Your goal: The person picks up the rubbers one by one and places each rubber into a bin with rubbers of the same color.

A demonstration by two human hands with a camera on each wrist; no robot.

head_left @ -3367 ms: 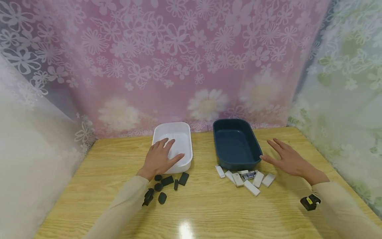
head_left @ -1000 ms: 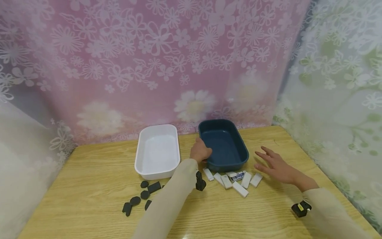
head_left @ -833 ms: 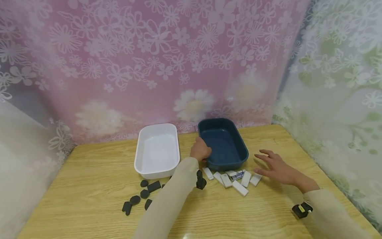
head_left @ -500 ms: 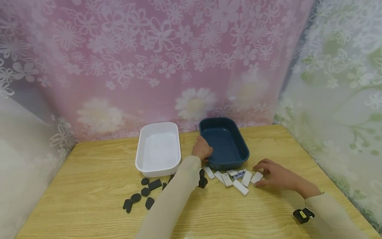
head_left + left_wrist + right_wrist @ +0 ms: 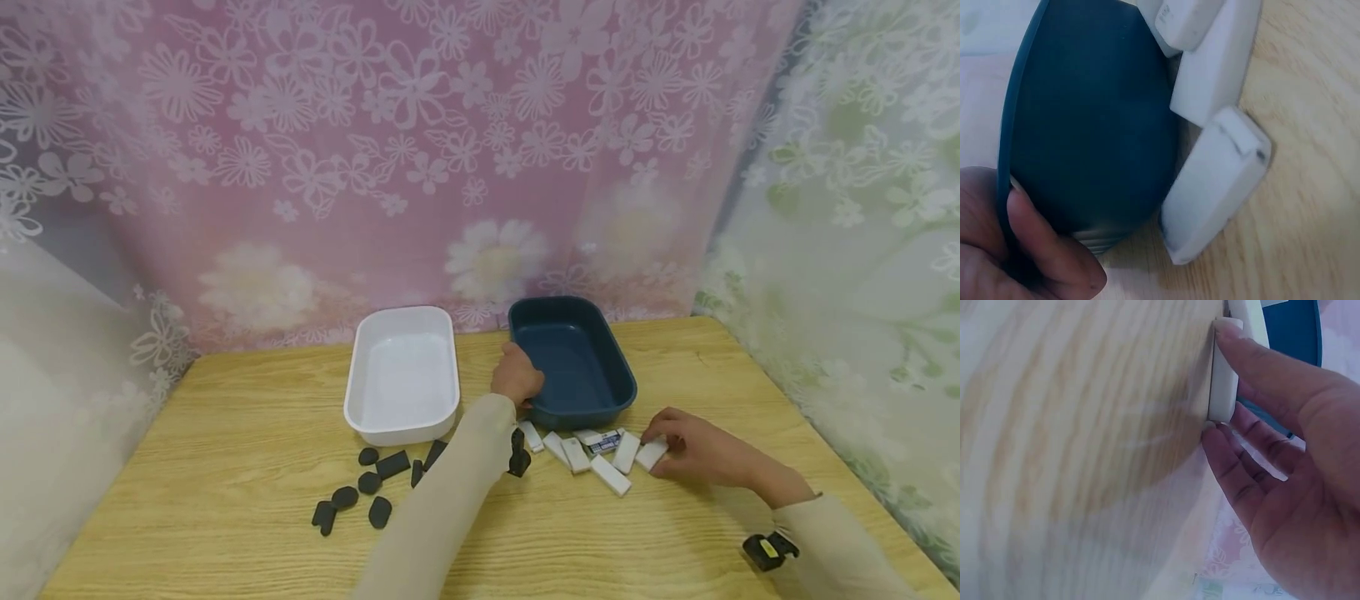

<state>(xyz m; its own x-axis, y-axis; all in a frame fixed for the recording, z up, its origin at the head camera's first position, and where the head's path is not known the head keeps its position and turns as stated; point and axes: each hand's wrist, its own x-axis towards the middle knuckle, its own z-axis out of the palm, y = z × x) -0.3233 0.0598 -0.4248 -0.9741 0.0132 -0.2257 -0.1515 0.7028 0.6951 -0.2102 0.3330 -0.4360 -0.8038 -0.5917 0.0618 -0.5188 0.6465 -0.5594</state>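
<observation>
My left hand (image 5: 517,375) grips the left rim of the dark blue bin (image 5: 628,379). In the left wrist view, fingers curl over the rim of that bin (image 5: 1091,125). My right hand (image 5: 701,450) pinches a white eraser (image 5: 651,455) at the right end of a group of several white erasers (image 5: 576,456) in front of the bin. In the right wrist view, thumb and fingertips hold opposite ends of the white eraser (image 5: 1225,381), which lies on the table. One eraser of the group wears a blue printed sleeve (image 5: 604,442).
A white bin (image 5: 401,436) stands left of the blue one. Several small black blocks (image 5: 392,465) lie before it, some partly hidden by my left sleeve (image 5: 450,492). A pink flowered curtain (image 5: 360,217) hangs behind the wooden table (image 5: 570,542).
My left hand crossed from over the white bin to the blue bin's rim and stays there. My right hand came down from beside the blue bin and took hold of the rightmost white eraser.
</observation>
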